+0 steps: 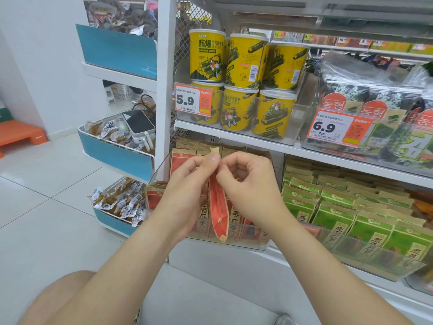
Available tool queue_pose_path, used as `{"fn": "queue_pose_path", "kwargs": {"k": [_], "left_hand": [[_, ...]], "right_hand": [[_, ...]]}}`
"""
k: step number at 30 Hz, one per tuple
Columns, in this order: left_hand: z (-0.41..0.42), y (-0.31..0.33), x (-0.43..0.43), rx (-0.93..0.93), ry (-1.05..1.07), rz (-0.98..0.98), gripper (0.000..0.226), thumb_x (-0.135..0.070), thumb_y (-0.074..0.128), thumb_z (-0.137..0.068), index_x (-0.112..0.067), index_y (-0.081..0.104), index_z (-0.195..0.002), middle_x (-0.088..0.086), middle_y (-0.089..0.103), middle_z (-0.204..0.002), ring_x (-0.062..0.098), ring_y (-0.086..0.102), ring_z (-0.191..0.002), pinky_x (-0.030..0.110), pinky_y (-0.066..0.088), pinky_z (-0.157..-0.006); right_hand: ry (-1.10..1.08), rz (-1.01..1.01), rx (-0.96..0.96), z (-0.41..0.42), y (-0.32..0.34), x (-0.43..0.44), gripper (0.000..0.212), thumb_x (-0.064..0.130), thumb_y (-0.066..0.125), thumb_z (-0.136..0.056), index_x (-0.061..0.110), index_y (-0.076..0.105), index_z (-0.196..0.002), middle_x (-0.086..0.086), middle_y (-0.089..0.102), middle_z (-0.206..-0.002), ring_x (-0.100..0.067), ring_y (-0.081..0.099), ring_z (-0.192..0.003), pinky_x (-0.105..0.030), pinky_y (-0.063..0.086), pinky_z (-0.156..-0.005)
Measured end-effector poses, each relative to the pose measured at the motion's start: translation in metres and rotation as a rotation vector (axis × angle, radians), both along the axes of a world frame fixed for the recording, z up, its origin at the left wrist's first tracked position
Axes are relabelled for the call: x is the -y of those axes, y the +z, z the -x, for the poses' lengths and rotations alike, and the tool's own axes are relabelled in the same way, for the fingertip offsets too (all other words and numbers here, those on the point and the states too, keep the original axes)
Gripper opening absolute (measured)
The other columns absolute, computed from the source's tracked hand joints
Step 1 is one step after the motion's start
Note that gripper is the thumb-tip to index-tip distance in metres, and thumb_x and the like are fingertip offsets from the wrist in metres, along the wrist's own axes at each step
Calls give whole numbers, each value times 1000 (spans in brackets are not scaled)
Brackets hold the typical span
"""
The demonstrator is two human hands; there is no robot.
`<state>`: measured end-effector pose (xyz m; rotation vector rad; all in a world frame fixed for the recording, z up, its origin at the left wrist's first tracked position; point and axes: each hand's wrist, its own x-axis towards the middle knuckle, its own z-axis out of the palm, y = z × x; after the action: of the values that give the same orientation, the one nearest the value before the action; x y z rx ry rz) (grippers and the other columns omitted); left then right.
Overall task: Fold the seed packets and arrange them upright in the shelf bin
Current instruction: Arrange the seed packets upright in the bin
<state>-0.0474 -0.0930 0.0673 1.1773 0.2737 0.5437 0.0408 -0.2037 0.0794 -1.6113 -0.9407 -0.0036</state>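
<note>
1. Two hands meet at one spot. The left hand point(185, 191) pinches the brown top flap of a red-and-kraft paper seed packet point(218, 207) between thumb and forefinger. The right hand point(250, 184) pinches the same top edge from the other side, with its other fingers curled in.
2. The packet hangs below the pinch, edge-on to the camera, with its long axis vertical. It is held in front of the bin, not in it.
3. Key relation: the clear plastic shelf bin point(253, 245) sits directly behind and below the hands, and both hands are about equally near it. Judgement: the placing move is a short reach forward and down, keeping the packet upright.
4. Behind the hands, matching red packets point(179, 160) stand in rows in the bin. One leans just left of the left hand. The hands hide any free slot, so I cannot tell where the gap is.
5. Right of the right hand, green-and-kraft packets point(339, 207) fill the neighbouring bin.
6. Above the hands, on the next shelf up, yellow cylindrical tubs point(243, 62) are stacked two high.
7. Left of the left hand, blue-fronted wire baskets point(117, 158) hold small wrapped snacks. Beyond them is a white tiled floor point(46, 195).
</note>
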Motion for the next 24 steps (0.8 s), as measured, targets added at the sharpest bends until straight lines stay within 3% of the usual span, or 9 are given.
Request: {"fn": "queue_pose_path", "kwargs": {"k": [4,7,11,13,16,18,20,22,24], "left_hand": [[-1,-2,-4,9,-34,38,32,-35,62,-105,-9,75,-118,17,71,-110,32,64,-101,57,46,-97],[0,-3,-5,6,-78,32,31,-35,62,-104,-13,78,-119,17,73,-112,31,65,-100,58,47,-99],[1,-2,-6,24,-56,48,26,-35,64,-102,-15,74,-115,15,71,-106,32,64,-98,62,46,-101],[-1,-2,-6,43,-17,72,20,-32,62,-106,-16,69,-114,18,68,-107,35,60,-103,63,47,-103],[-4,2,-7,78,106,176,19,-34,58,-110,-16,61,-117,12,66,-98,34,62,-102,58,54,-102],[-6,3,-13,94,192,242,28,-39,56,-111,-15,55,-124,13,62,-101,36,66,-103,66,56,-103],[-7,3,-19,100,255,289,36,-45,55,-110,-15,52,-129,12,57,-103,34,66,-103,71,54,-103],[-5,4,-23,87,276,299,43,-50,56,-108,-14,52,-131,8,59,-96,25,65,-97,64,54,-108],[-1,6,-25,68,216,247,43,-53,63,-103,-15,55,-123,3,64,-88,22,67,-91,56,58,-98]], "right_hand": [[-11,-58,-58,-1,2,1,15,8,70,-92,10,72,-78,-12,74,-73,-17,65,-64,-34,55,-60],[-17,-49,-46,-1,1,1,12,16,68,-89,11,72,-78,-11,73,-72,-17,65,-63,-35,55,-60],[5,-49,-58,-2,1,2,14,7,71,-96,10,75,-83,-11,76,-76,-23,68,-65,-36,57,-62],[66,-40,-93,-2,4,4,10,8,73,-99,11,77,-90,-13,77,-79,-16,68,-66,-32,57,-62],[222,118,-108,-5,4,7,17,13,80,-96,20,80,-111,-10,80,-90,-16,72,-78,-41,63,-81],[335,248,-107,-6,3,8,33,17,80,-97,31,77,-126,-8,79,-108,-22,75,-97,-44,62,-96],[451,325,-151,-4,4,10,41,18,77,-99,39,72,-134,2,77,-122,-15,71,-117,-42,58,-105],[515,348,-216,-1,6,11,45,17,77,-100,44,70,-135,9,75,-128,-8,65,-127,-42,60,-103],[462,295,-285,0,6,11,45,17,82,-95,39,71,-132,6,76,-127,-15,69,-122,-43,64,-96]]}}
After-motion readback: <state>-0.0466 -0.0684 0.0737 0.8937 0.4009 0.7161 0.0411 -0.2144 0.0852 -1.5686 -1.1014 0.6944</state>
